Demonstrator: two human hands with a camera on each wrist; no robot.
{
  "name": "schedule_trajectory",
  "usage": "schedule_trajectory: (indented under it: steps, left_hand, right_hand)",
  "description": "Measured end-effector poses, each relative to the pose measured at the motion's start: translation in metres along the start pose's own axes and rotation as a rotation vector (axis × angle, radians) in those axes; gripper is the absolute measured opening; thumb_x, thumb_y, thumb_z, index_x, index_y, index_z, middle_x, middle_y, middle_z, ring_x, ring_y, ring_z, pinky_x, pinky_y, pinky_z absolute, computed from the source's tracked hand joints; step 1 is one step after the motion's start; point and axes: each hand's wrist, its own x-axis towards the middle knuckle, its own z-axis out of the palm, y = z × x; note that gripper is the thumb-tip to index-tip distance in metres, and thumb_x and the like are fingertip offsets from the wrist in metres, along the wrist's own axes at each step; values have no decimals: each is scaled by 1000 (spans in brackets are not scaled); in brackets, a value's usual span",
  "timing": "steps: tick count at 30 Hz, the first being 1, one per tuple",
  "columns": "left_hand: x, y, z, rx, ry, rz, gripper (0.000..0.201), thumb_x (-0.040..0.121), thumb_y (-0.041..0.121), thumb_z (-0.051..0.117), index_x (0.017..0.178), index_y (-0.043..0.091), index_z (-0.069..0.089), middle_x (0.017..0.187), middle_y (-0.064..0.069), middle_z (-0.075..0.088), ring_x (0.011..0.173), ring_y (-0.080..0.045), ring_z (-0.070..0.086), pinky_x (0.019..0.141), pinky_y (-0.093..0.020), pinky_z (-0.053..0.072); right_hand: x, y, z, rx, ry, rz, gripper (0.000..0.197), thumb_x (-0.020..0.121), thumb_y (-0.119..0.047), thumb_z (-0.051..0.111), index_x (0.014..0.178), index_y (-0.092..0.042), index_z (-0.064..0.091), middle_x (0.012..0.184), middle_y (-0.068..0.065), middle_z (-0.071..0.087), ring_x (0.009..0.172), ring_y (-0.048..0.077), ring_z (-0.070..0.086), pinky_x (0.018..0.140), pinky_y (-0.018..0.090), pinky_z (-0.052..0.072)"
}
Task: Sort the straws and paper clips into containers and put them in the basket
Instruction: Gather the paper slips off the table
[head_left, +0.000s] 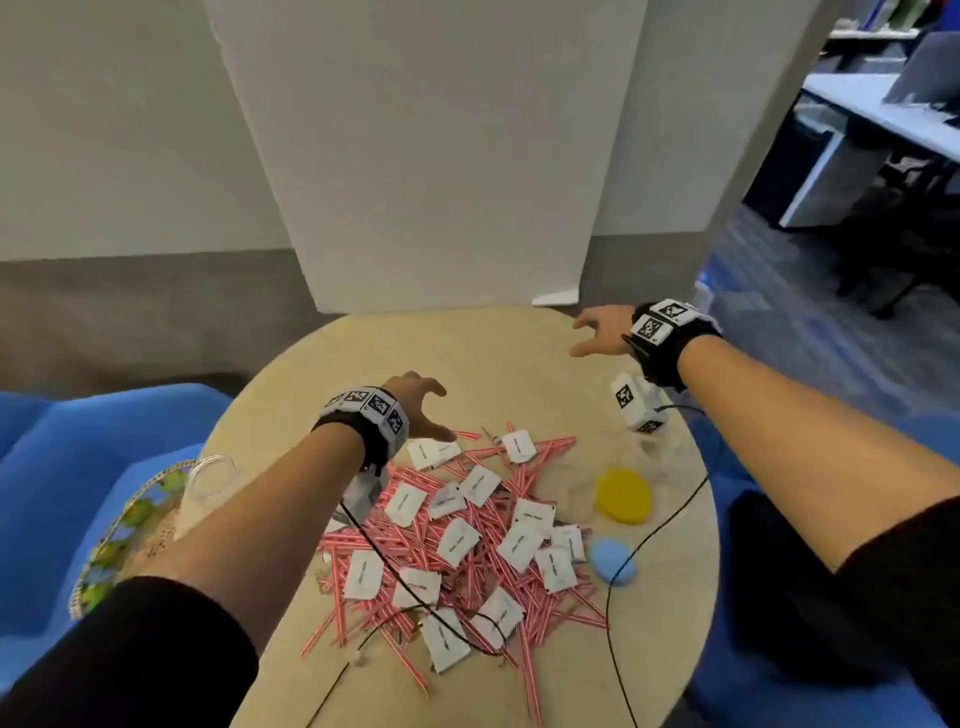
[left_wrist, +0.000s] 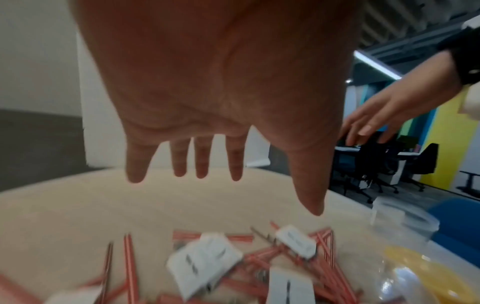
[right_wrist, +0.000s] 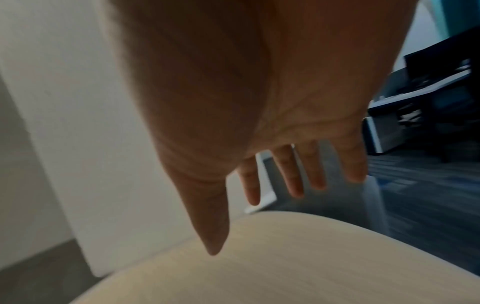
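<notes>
Head view shows the left hand (head_left: 415, 402) and right hand (head_left: 602, 332) above the desk (head_left: 483, 358), each grip loose, fingers spread, holding nothing. Straws (head_left: 467, 566) and white clip packets (head_left: 519, 543) lie piled near. Left arm hides part of the basket (head_left: 124, 525); a clear container (head_left: 644, 457) at right is hard to see.

Pale round table (head_left: 519, 353), white wall panel (head_left: 431, 156), grey floor, blue seats (head_left: 78, 441), office desks (head_left: 883, 114) beyond.

Head view high over the table (head_left: 467, 353); wrist views close under each palm, seemingly forward-facing.
</notes>
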Motion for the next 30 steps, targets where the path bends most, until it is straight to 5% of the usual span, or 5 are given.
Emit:
schedule_trajectory:
  steps: [6,12,18,22,30]
  left_hand:
    - [13,-8,72,27,-154,-250,95,75,64,69,151,29,24,157,-11,18,145,-37,18,117,-53,23]
    - [23,-40,123,37,-149,-404,108,66,83,58,153,35,14,161,-15,-2,147,-42,-1,118,-57,12]
    - [25,-55,142,-7,-220,-381,113,62,91,49,153,40,6,161,-13,-6,145,-48,-2,115,-62,15]
    - [28,-64,147,-11,-200,-361,112,60,93,48,152,41,10,161,-12,-1,144,-48,3,114,-62,20]
    - [39,-78,156,-51,-167,-320,111,53,96,45,148,44,20,154,-7,15,139,-42,15,104,-64,34]
  right_hand:
    - [4,83,88,-88,-115,373,107,61,-78,66,149,-32,28,155,15,27,135,42,38,106,56,38]
    - [9,124,160,18,-153,501,132,53,-78,75,153,-30,3,159,21,4,141,46,26,110,59,33]
    - [11,111,176,154,-49,535,89,71,-40,83,139,-21,30,141,23,29,119,49,46,92,51,47]
    - [15,90,151,21,-25,467,70,74,-37,79,129,-19,39,130,19,39,116,46,48,92,52,48]
    - [96,-34,127,206,157,19,90,67,-33,82,141,-22,32,138,10,41,122,39,44,96,46,45]
